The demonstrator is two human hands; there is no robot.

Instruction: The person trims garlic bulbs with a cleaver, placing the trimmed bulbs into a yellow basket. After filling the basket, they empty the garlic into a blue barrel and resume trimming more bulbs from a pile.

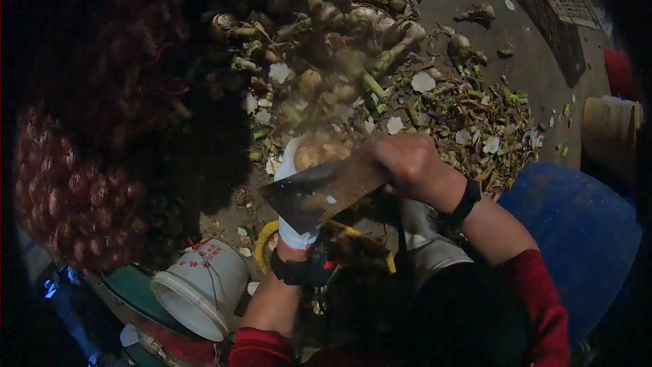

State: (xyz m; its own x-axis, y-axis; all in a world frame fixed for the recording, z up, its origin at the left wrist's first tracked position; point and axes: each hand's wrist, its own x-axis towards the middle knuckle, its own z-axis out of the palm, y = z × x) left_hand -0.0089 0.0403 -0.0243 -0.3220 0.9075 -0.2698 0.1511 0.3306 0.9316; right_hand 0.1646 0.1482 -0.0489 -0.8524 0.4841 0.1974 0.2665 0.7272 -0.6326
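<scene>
My left hand (pixel 286 163), in a white glove, is closed around a pale tan, papery-skinned bulb (pixel 320 153). My bare right hand (pixel 415 165) grips a broad cleaver (pixel 322 194), its handle hidden in my fist. The dark blade slants across in front of the bulb and overlaps part of the glove; a small white scrap sticks to it. Beyond both hands lies a heap of similar bulbs (pixel 333 13) with thick green stalks and dry leaves. White cut slices (pixel 422 82) are strewn among the trimmings (pixel 475 132).
A red mesh sack (pixel 78 197) full of bulbs stands at the left. Nearby, a white bucket (pixel 204 285) lies tipped. On the right are a blue barrel (pixel 574 238) and a tan container (pixel 609 132). Something yellow and curved (pixel 263 245) sits below the blade.
</scene>
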